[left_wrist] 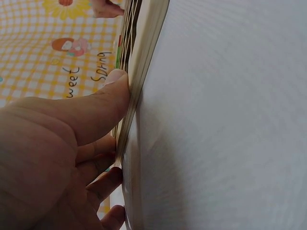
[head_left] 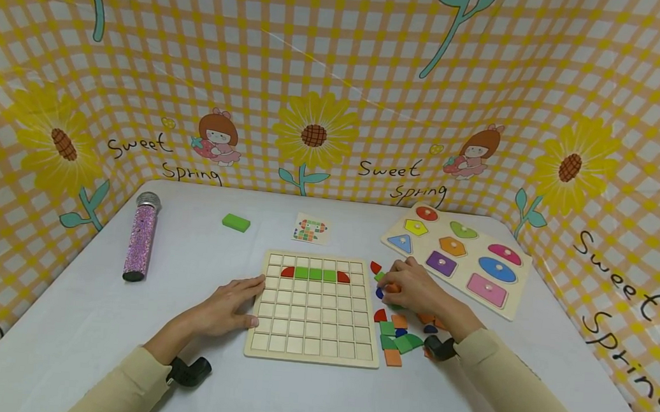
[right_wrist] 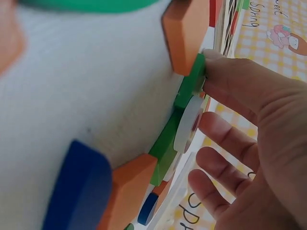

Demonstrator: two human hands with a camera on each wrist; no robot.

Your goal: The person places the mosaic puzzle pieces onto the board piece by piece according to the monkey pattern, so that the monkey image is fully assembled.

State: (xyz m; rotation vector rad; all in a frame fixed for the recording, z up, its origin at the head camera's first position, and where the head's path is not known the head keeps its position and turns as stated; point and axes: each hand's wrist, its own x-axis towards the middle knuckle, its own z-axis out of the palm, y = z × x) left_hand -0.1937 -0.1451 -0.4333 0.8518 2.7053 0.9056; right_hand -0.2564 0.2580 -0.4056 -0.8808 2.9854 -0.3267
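A wooden grid board (head_left: pixel 313 330) lies in the middle of the table. One of its upper rows holds three green squares (head_left: pixel 316 274) between two red rounded pieces (head_left: pixel 288 272). My left hand (head_left: pixel 222 306) rests against the board's left edge, thumb and fingertips touching the rim. To the right of the board, my right hand (head_left: pixel 416 288) reaches down among loose coloured pieces. In the right wrist view, its thumb tip is right at a green piece (right_wrist: pixel 191 82), near an orange piece (right_wrist: pixel 184 40). Its other fingers are loosely bent and spread.
A small pattern card (head_left: pixel 310 229) lies behind the board, with a green block (head_left: pixel 236 222) to its left. A glittery pink microphone (head_left: pixel 141 237) lies at far left. At back right is a knobbed shape puzzle (head_left: pixel 463 273). Patterned cloth (head_left: pixel 339 72) walls the table's back and sides.
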